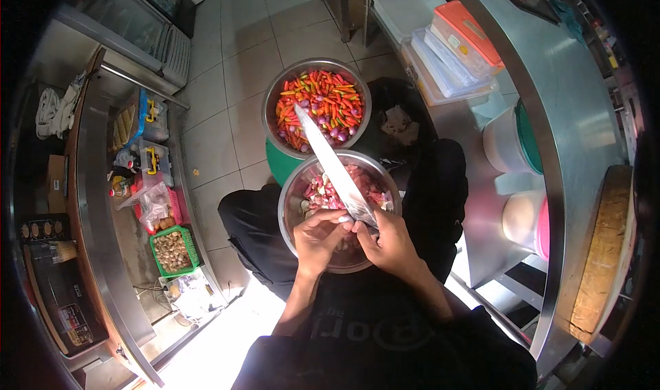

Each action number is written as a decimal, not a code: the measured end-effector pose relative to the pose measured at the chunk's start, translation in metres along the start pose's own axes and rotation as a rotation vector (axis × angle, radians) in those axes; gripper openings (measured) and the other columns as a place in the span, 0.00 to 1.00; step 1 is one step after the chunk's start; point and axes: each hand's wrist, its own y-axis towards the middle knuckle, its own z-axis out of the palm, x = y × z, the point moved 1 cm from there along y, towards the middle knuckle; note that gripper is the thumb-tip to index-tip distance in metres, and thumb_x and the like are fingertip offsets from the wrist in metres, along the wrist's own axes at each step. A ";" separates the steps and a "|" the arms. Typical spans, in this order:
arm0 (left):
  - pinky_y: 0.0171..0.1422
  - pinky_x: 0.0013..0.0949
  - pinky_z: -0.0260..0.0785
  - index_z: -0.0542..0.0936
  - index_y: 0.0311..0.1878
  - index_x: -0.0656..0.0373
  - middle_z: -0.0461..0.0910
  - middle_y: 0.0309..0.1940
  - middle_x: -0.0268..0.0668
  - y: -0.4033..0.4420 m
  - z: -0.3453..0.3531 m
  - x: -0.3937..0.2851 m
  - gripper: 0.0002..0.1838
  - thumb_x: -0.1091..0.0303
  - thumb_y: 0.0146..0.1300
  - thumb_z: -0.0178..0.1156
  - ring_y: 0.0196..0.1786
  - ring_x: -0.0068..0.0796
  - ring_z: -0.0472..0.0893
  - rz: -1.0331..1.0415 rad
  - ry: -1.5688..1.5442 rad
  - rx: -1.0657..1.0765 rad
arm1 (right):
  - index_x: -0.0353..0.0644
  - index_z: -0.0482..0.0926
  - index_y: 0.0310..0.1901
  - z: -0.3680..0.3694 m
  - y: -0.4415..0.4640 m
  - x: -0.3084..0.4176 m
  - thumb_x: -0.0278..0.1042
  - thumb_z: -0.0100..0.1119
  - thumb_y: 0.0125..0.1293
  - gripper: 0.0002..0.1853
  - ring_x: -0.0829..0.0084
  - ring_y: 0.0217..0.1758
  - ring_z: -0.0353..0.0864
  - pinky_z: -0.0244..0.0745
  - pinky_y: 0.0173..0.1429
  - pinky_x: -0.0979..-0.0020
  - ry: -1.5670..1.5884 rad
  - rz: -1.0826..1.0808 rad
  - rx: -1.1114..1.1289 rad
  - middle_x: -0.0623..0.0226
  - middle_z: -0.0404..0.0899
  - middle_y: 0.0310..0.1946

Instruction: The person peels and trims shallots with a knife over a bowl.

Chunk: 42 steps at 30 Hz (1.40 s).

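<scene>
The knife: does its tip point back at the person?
No, its blade extends forward from the right hand, toward the chilies.

Right of the right hand (390, 242): a thick wooden board (599, 252) at the steel counter (512, 56); nearer, a tub with a pink lid (543, 230) and, farther forward, another with a green lid (528, 137). Ahead and right: stacked plastic containers (450, 60), one orange-lidded. Left of the left hand (315, 242): shelved boxes (165, 164) with yellow latches (contents not determinable). Pale cloth (51, 111) noted farther out, ahead and left.
</scene>
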 end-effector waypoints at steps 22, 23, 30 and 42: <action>0.58 0.29 0.80 0.87 0.56 0.70 0.89 0.46 0.39 -0.003 -0.001 -0.001 0.15 0.88 0.67 0.69 0.49 0.25 0.87 -0.044 -0.002 0.038 | 0.32 0.78 0.55 -0.005 -0.003 -0.001 0.30 0.64 0.72 0.15 0.39 0.45 0.86 0.79 0.51 0.49 -0.041 0.066 0.064 0.41 0.85 0.40; 0.58 0.29 0.80 0.86 0.57 0.70 0.89 0.46 0.39 -0.003 0.000 -0.002 0.15 0.87 0.67 0.69 0.49 0.25 0.86 -0.065 -0.009 0.034 | 0.32 0.78 0.55 -0.004 -0.003 -0.002 0.30 0.64 0.72 0.15 0.39 0.45 0.86 0.79 0.51 0.49 -0.041 0.066 0.064 0.41 0.85 0.40; 0.52 0.28 0.79 0.84 0.62 0.69 0.88 0.44 0.37 -0.002 0.002 -0.009 0.18 0.85 0.70 0.68 0.45 0.24 0.85 -0.146 -0.081 0.038 | 0.30 0.78 0.56 -0.004 -0.004 -0.009 0.28 0.64 0.71 0.16 0.40 0.46 0.88 0.81 0.51 0.54 0.126 0.043 -0.014 0.40 0.86 0.43; 0.57 0.29 0.80 0.80 0.65 0.69 0.86 0.52 0.37 0.001 0.004 -0.009 0.21 0.88 0.70 0.64 0.55 0.24 0.84 -0.158 -0.171 0.004 | 0.30 0.80 0.57 -0.004 -0.001 -0.006 0.27 0.65 0.71 0.16 0.48 0.46 0.91 0.82 0.50 0.59 0.160 0.033 -0.084 0.43 0.87 0.42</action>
